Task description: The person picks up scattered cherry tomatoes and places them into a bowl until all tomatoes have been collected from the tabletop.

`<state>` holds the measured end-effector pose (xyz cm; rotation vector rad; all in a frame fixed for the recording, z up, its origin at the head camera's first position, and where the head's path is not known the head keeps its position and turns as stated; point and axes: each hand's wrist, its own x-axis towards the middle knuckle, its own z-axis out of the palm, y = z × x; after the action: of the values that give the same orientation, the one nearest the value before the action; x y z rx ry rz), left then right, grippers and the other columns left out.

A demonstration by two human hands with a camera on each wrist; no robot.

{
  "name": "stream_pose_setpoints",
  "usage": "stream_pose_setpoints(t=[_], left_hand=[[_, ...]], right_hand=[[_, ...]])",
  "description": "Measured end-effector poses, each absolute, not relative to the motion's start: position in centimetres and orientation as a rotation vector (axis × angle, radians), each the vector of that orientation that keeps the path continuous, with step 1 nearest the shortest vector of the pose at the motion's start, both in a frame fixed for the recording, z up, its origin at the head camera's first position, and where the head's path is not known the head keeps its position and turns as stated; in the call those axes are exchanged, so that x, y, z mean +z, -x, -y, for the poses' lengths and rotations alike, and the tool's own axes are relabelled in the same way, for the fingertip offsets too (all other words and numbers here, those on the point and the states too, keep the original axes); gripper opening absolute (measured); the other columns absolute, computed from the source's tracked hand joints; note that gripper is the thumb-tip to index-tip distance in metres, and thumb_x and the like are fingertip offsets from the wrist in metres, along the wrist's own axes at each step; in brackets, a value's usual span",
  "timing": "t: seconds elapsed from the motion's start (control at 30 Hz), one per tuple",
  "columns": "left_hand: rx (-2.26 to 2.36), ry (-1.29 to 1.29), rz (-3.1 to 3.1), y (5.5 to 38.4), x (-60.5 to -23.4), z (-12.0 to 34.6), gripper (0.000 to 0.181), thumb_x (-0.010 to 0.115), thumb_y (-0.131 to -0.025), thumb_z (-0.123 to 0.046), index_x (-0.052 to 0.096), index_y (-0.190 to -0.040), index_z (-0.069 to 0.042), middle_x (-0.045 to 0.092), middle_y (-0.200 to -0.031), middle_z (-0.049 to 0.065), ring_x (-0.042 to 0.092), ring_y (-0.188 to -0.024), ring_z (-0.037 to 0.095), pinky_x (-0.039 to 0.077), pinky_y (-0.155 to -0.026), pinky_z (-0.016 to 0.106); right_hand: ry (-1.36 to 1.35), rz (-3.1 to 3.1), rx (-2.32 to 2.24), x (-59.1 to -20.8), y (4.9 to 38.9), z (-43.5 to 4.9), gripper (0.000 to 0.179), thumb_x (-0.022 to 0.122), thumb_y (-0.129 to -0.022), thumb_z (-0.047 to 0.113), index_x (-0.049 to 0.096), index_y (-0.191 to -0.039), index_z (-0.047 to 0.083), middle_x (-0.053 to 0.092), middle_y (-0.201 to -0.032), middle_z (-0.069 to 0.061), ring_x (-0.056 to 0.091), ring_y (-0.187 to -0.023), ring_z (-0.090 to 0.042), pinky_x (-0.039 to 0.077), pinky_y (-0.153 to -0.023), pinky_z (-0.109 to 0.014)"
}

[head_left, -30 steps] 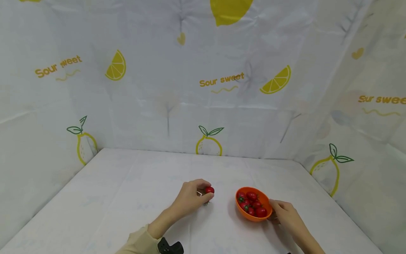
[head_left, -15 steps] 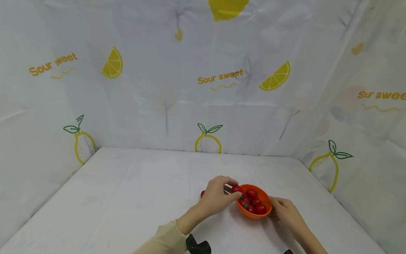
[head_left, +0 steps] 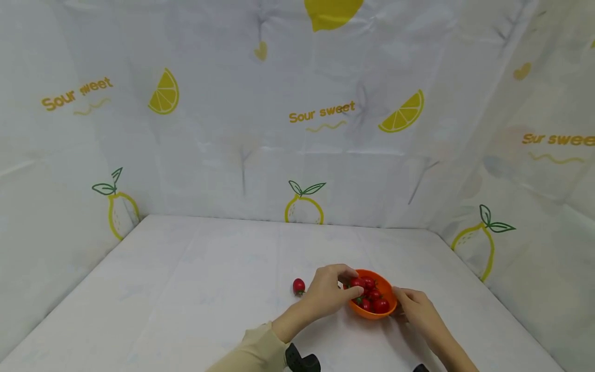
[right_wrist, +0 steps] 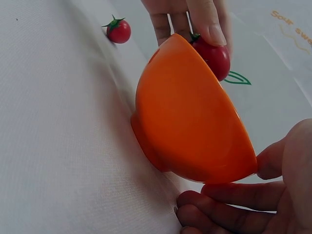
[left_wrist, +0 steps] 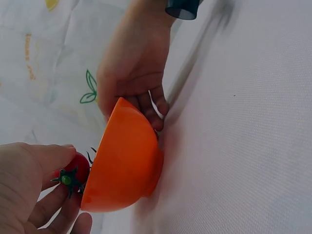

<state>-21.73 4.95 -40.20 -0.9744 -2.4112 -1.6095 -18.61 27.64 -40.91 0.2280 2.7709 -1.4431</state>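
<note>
My left hand (head_left: 329,290) is over the left rim of an orange bowl (head_left: 385,287), thumb and fingers pinching a red cherry tomato (left_wrist: 82,165) with a green calyx. In the right wrist view that tomato (right_wrist: 218,59) sits right at the rim. Several more cherry tomatoes (head_left: 381,306) lie inside the bowl. My right hand (head_left: 422,314) holds the bowl's right side, its thumb at the rim and its fingers (right_wrist: 243,195) under the outer wall. The bowl stands upright on its foot.
One more cherry tomato (head_left: 299,285) lies on the white-covered table (head_left: 186,289), left of my left hand. Behind the table hangs a lemon-print cloth (head_left: 223,129), with further cloth at both sides.
My left hand has moved right with a cherry tomato, from the open table to over the bowl. The tomato left on the table has come into view. My right hand stays on the bowl.
</note>
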Motion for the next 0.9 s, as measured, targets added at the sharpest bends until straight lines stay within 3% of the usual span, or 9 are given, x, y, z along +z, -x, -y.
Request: stream_pose_setpoints(t=[0.9], left_hand=[[-1.587, 0.961, 2.405, 21.49, -40.17, -4.88, 0.033, 0.081, -0.081, -0.009, 0.068, -0.11, -0.002, 0.067, -0.102, 0.0, 0.061, -0.091, 0.01, 0.049, -0.072, 0.019]], right_hand=[[-0.241, -2.769, -1.415, -40.94, 18.74, -27.6, 0.048, 0.04, -0.106, 0.026, 0.057, -0.122, -0.016, 0.065, -0.085, -0.007, 0.059, -0.077, -0.02, 0.052, -0.066, -0.034]])
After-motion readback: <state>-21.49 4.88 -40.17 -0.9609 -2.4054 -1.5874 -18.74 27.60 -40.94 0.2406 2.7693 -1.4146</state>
